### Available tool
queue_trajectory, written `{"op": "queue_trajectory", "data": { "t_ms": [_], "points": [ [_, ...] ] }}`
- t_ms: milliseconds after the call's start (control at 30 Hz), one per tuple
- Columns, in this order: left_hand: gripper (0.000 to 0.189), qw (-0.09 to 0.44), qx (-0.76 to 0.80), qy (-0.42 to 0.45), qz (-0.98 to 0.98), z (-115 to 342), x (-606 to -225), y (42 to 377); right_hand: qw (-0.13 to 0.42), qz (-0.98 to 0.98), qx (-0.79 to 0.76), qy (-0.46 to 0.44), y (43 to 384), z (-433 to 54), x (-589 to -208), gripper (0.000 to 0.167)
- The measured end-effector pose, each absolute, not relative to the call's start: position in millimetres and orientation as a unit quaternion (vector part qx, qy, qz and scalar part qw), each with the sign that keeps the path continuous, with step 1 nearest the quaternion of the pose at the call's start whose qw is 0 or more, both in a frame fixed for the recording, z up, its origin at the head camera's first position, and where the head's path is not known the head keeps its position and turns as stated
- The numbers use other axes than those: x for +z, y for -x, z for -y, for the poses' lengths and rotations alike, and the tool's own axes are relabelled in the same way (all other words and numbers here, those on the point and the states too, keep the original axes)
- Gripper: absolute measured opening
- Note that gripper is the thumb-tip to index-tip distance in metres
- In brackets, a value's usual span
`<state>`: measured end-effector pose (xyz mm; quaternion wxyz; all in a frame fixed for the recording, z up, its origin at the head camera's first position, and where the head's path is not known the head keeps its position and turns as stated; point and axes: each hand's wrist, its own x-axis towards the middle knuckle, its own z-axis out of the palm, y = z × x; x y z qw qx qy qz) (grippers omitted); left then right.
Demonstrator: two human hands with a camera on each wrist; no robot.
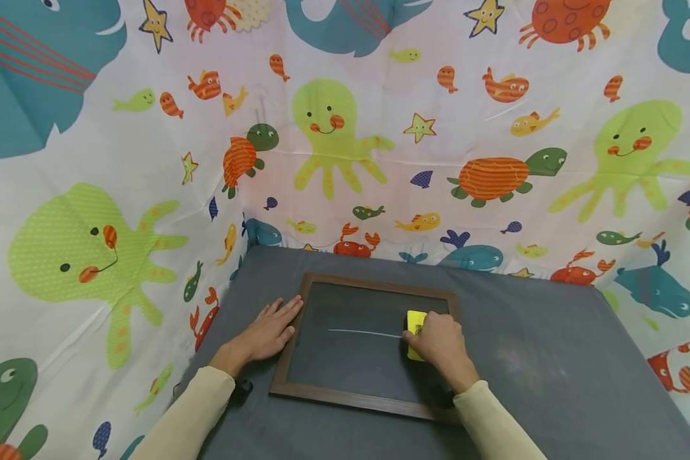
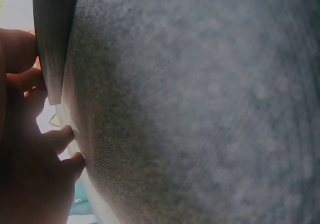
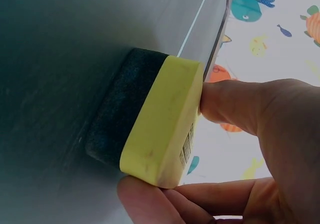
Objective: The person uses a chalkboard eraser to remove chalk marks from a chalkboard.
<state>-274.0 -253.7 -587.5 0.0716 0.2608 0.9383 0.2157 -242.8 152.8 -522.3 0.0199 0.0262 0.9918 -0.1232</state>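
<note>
A chalkboard (image 1: 356,370) with a brown wooden frame lies on the grey tabletop. Across its dark surface runs a thin white chalk line (image 1: 356,331), which stops at a yellow and black chalkboard eraser (image 1: 415,348). My right hand (image 1: 441,345) grips that eraser between thumb and fingers. In the right wrist view the eraser's (image 3: 160,119) dark felt side rests against the board, and the chalk line (image 3: 195,24) meets its far edge. My left hand (image 1: 267,332) rests with extended fingers on the left side of the frame; the left wrist view shows fingertips (image 2: 75,166) beside the frame (image 2: 52,44).
A grey cloth (image 1: 552,358) covers the table. Behind and at both sides hangs a white curtain (image 1: 368,89) printed with sea animals, meeting the table's back edge. A small dark object (image 1: 241,391) sits near the left wrist.
</note>
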Motion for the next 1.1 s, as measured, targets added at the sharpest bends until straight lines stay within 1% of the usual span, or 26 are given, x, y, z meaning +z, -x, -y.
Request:
{"op": "queue_trajectory", "data": {
  "t_ms": [233, 400, 533, 800, 1000, 1100],
  "points": [
    [0.066, 0.074, 0.211, -0.262, -0.939, 253.0, -588.4, 275.1, 0.025, -0.992, -0.118, -0.032, 245.4, -145.1, -522.8, 0.062],
    [0.066, 0.067, 0.21, -0.262, -0.94, 254.8, -594.5, 275.9, 0.018, -0.993, -0.117, -0.028, 247.8, -136.1, -523.5, 0.061],
    [0.065, 0.064, 0.215, -0.261, -0.939, 253.9, -591.3, 274.6, 0.014, -0.993, -0.113, -0.029, 250.3, -127.7, -524.6, 0.061],
    [0.065, 0.085, 0.198, -0.249, -0.944, 250.9, -584.3, 272.3, 0.013, -0.992, -0.124, -0.028, 252.8, -109.0, -523.4, 0.058],
    [0.065, 0.072, 0.21, -0.254, -0.941, 251.6, -586.6, 273.0, 0.009, -0.99, -0.137, -0.017, 255.0, -95.6, -522.3, 0.054],
    [0.066, 0.071, 0.215, -0.255, -0.94, 251.3, -587.3, 273.7, 0.011, -0.99, -0.139, -0.015, 256.9, -86.8, -522.5, 0.055]
  ]
}}
